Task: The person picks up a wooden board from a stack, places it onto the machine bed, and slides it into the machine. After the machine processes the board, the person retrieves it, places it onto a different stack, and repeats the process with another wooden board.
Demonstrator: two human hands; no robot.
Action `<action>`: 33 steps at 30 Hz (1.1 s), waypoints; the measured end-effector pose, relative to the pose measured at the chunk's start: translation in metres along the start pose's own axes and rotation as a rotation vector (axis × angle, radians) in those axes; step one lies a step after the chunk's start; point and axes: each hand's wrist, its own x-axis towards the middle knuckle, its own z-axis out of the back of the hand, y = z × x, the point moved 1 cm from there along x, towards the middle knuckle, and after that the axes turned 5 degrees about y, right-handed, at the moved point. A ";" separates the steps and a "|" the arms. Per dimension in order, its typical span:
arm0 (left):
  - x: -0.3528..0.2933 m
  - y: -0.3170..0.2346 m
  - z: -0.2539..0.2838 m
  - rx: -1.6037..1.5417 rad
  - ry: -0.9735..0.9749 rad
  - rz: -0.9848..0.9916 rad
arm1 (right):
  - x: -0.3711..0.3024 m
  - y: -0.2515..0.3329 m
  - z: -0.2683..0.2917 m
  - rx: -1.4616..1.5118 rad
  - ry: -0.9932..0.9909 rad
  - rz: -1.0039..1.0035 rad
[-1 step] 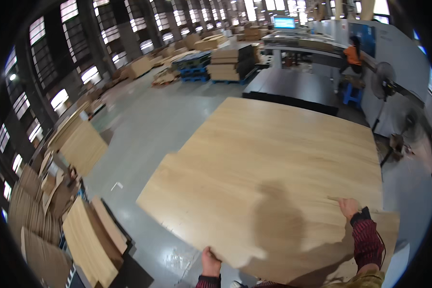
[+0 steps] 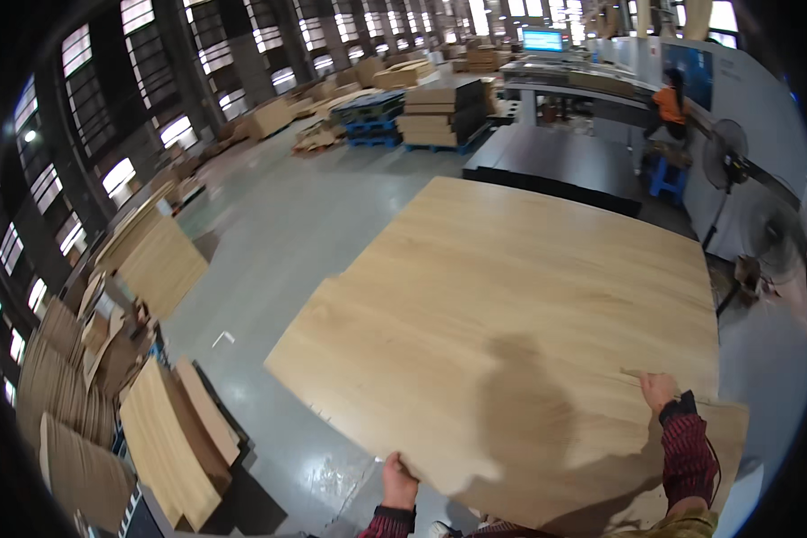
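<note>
plywood sheet (image 2: 529, 332) unmoved, left hand (image 2: 399, 480), right hand (image 2: 659, 390) gripping

Wood-panel factory hall: high bay with tall grid windows (image 2: 139, 13), grey concrete floor (image 2: 287, 224), stacked tan veneer sheets (image 2: 166, 444), board stacks on blue pallets (image 2: 368, 125), big pale plywood sheet (image 2: 529, 305), standing industrial fan (image 2: 724, 154).

Single head-worn fisheye looks steeply down, close over the wooden board (image 2: 529, 323), rim probably distorted.
</note>
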 end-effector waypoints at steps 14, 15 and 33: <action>-0.037 -0.051 -0.083 0.271 -0.063 0.034 | 0.068 0.181 0.061 0.467 -0.238 0.533; -0.049 -0.042 -0.053 0.178 -0.019 0.074 | 0.053 0.215 0.048 0.538 -0.104 0.569; -0.356 -0.058 0.350 -0.437 -1.012 -0.143 | -0.376 0.700 -0.128 0.004 1.635 1.857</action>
